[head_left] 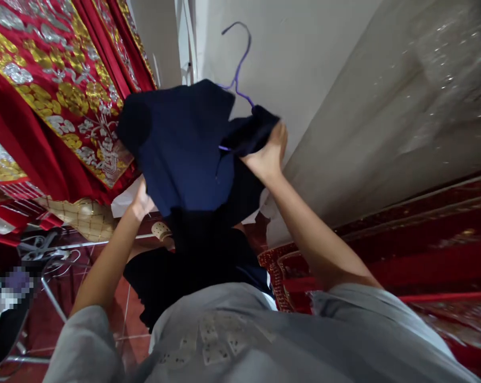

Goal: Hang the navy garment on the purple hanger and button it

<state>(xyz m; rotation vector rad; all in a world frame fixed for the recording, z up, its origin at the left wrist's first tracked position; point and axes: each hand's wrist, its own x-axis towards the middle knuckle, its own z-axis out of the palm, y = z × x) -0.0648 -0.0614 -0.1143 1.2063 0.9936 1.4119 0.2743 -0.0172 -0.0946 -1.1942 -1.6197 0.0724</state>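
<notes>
A dark navy shirt (184, 143) with black parts hangs spread out in front of me on a thin purple wire hanger (240, 69). The hanger's hook points up, and one bit of its wire shows near the shirt's right side. My right hand (270, 151) is closed on the bunched cloth at the right shoulder, its fingers partly behind the fabric. At the lower left edge of the shirt, my left hand (141, 201) is closed around the cloth, with most of its fingers hidden behind it.
Red cloth with gold and silver sequins (65, 85) hangs at the left. A pale wall (304, 48) stands ahead, with clear plastic sheeting (436, 74) at the right. Ornate red fabric (424, 250) lies lower right. A black chair (9, 330) and a beige clog (160, 230) are lower left.
</notes>
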